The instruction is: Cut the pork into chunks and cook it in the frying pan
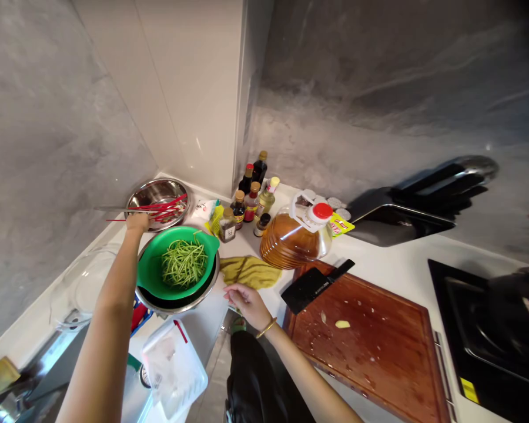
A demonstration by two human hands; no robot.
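Note:
My left hand (137,222) is closed at the near rim of a steel bowl (134,197), around slender red chopsticks (165,205) that lie across the bowl. A thin tip sticks out left of my fist; my fingers' far side is hidden. Nearer to me, a green colander (150,267) of thin green strips (184,262) rests in a dark-lined metal bowl (178,306). Right of it, my right hand (250,305), with a gold bangle (267,327), hovers near the counter edge. Its fingers are loosely bent and apart, holding nothing. A mustard cloth (249,272) lies just beyond.
Several sauce bottles (252,202) and a large oil jug (291,238) stand along the back. A black cleaver (311,288) lies on the wooden board (379,341). A clear plastic tub (176,370) sits by the sink; the stove (471,329) is right.

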